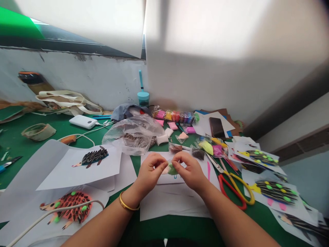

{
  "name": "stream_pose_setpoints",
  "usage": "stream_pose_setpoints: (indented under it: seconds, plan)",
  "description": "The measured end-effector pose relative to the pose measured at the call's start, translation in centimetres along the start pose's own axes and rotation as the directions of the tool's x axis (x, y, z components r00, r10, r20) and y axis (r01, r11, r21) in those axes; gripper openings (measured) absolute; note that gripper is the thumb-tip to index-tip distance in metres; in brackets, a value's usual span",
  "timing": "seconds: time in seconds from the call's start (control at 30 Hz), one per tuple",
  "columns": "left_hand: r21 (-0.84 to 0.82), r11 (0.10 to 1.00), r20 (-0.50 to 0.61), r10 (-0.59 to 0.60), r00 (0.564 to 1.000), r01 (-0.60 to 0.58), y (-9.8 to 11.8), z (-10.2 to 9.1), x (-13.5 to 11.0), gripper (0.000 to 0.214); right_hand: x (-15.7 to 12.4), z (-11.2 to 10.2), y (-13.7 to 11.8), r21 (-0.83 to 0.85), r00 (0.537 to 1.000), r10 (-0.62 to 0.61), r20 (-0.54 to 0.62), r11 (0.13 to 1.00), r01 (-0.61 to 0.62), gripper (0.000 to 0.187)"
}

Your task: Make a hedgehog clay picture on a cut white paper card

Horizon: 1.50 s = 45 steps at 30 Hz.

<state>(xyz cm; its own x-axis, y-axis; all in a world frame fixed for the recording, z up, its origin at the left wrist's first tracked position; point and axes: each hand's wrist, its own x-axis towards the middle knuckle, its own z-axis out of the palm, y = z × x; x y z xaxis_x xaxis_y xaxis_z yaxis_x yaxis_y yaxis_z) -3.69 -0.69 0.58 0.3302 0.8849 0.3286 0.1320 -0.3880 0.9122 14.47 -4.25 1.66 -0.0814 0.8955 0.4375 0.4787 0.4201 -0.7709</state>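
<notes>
My left hand [150,171] and my right hand [189,169] meet above a white sheet [174,200] on the green table [15,137]. Both pinch a small lump of green clay [171,169] between their fingertips. A gold bangle [127,204] circles my left wrist. Small packets of coloured clay [207,146] lie just beyond my right hand. Scissors with red and yellow handles [235,188] rest to its right.
A crumpled clear plastic bag [133,133] sits behind my hands. Paper hedgehog crafts lie at left [94,157], lower left [70,206] and right [276,190]. A white power bank [83,121], a phone [217,127], a row of clay tubs [177,116] and a teal cup [143,97] stand farther back.
</notes>
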Motion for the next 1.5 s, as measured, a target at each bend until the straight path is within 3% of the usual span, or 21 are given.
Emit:
stream_pose_setpoints:
  seconds: [0.13,0.23,0.33,0.4,0.47,0.57,0.67,0.77,0.87,1.03,1.13,1.2,1.27,1.37,1.5]
  plan:
    - [-0.116,0.989,-0.157,-0.106,0.982,0.089,-1.6,-0.3,0.5,0.016,0.8,-1.7,1.3,-0.077,0.991,0.024,-0.13,0.996,-0.034,0.022]
    - [-0.037,0.996,-0.204,-0.083,0.975,0.077,-3.0,-0.6,1.0,0.018,1.4,-4.8,3.0,-0.307,0.973,0.015,-0.229,0.948,-0.087,0.025]
    - [0.083,0.994,-0.102,-0.069,0.992,0.077,-3.8,-0.7,1.2,0.024,1.3,-8.9,4.9,-0.638,0.966,0.057,-0.253,0.741,-0.211,0.031]
    - [0.124,0.988,-0.078,-0.085,0.993,0.094,-4.1,-0.6,1.2,0.025,0.5,-11.3,6.1,-0.79,0.943,0.21,-0.259,0.516,-0.332,0.034]
    - [0.138,0.984,-0.086,-0.101,0.991,0.112,-4.5,-0.4,1.1,0.028,-0.5,-13.0,7.0,-0.875,0.91,0.345,-0.23,0.336,-0.348,0.037]
    - [0.121,0.985,-0.066,-0.116,0.991,0.123,-5.1,-0.2,1.1,0.043,-2.0,-13.7,8.3,-0.939,0.905,0.403,-0.133,0.242,-0.246,0.055]
    - [0.169,0.98,-0.034,-0.095,0.995,0.1,-5.4,-0.2,1.1,0.058,-3.1,-13.2,9.7,-0.951,0.947,0.289,-0.138,0.23,-0.209,0.045]
    - [0.322,0.946,-0.051,-0.011,0.999,0.027,-5.1,-0.3,0.9,0.059,-3.3,-12.9,10.5,-0.948,0.976,0.132,-0.176,0.246,-0.204,0.028]
    - [0.448,0.894,-0.067,0.073,0.995,-0.036,-4.3,-0.4,0.7,0.051,-2.9,-13.7,9.9,-0.946,0.985,0.059,-0.165,0.274,-0.175,0.026]
    - [0.532,0.836,-0.048,0.189,0.981,-0.135,-3.0,-0.2,0.3,0.037,-0.8,-14.1,5.0,-0.91,0.975,-0.003,-0.221,0.359,-0.206,0.034]
    - [0.527,0.834,-0.046,0.221,0.974,-0.165,-2.1,-0.1,-0.2,0.034,0.5,-11.7,1.1,-0.808,0.989,0.003,-0.147,0.576,-0.122,0.036]
    - [0.444,0.872,-0.026,0.241,0.97,-0.204,-1.6,-0.1,-0.7,0.039,1.1,-9.3,-1.2,-0.685,1.0,0.025,-0.008,0.728,-0.024,0.034]
    - [0.314,0.921,0.006,0.24,0.971,-0.23,-1.0,0.0,-1.2,0.051,1.5,-6.7,-2.7,-0.572,0.992,0.063,0.109,0.82,0.01,0.032]
    - [0.147,0.972,0.041,0.179,0.983,-0.183,-0.5,0.2,-1.4,0.053,1.4,-3.7,-3.1,-0.388,0.979,0.097,0.178,0.921,-0.021,0.033]
    - [0.058,0.996,-0.043,0.067,0.997,-0.064,-0.6,0.5,-1.2,0.012,0.4,-0.8,-1.1,-0.043,0.986,0.126,0.109,0.992,-0.122,0.05]
